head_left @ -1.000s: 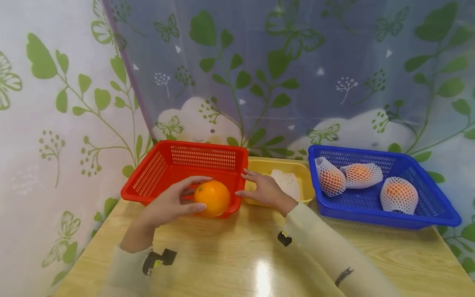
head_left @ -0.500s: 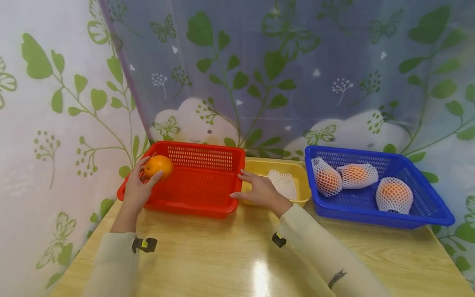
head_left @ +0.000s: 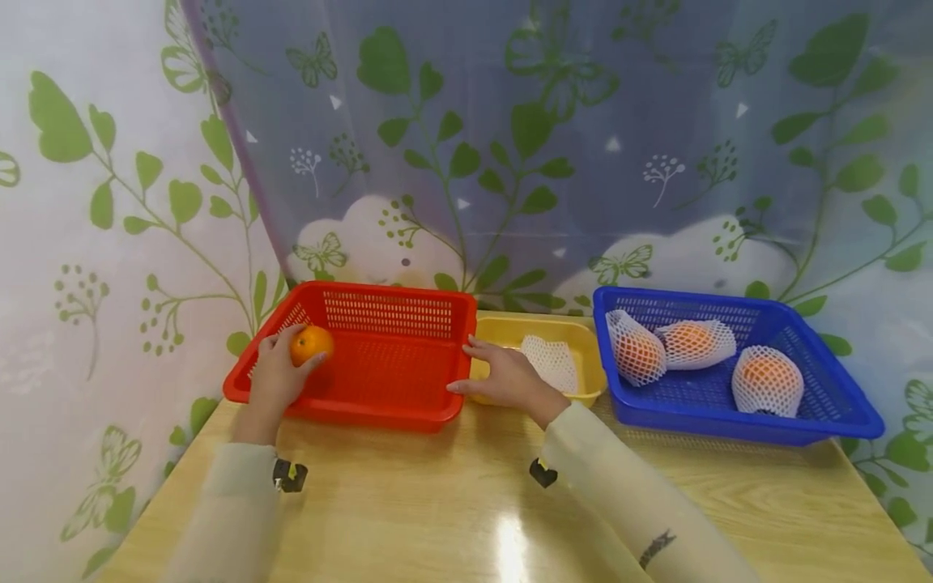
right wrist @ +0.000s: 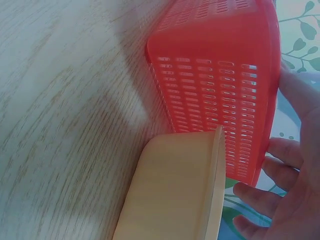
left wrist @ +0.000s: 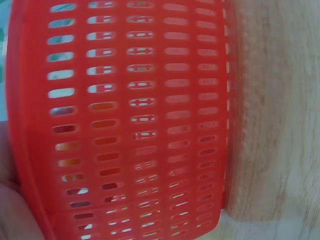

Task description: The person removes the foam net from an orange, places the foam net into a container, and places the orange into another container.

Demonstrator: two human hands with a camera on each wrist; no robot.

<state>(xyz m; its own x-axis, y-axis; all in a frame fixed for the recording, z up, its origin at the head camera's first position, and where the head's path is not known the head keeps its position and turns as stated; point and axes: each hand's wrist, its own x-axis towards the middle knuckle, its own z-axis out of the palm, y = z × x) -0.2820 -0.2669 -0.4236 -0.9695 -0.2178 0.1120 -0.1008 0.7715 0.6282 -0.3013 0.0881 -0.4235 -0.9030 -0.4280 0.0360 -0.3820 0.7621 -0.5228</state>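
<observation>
Table [head_left: 408,518]: pale wood grain, glare at the near middle. Wall covering [head_left: 466,89]: printed leaves and butterflies, grey-blue at far side, whitish at left. On the table, left to right: red slotted plastic basket [head_left: 394,368]; yellow plastic tray [head_left: 589,364] containing a white foam net [head_left: 551,363]; blue plastic basket [head_left: 722,411] containing three net-wrapped fruits [head_left: 768,380]. Left hand [head_left: 279,371]: grasping one orange [head_left: 313,346] inside the red basket's left end. Right hand [head_left: 506,374]: fingers extended, fingertips against that basket's right rim. Obscured: orange's left side, behind fingers; its contact with the basket floor, indeterminable. Left wrist view: orange only in patches through slots, hand cut off at the edge. Netting masks the wrapped fruits' kind.
</observation>
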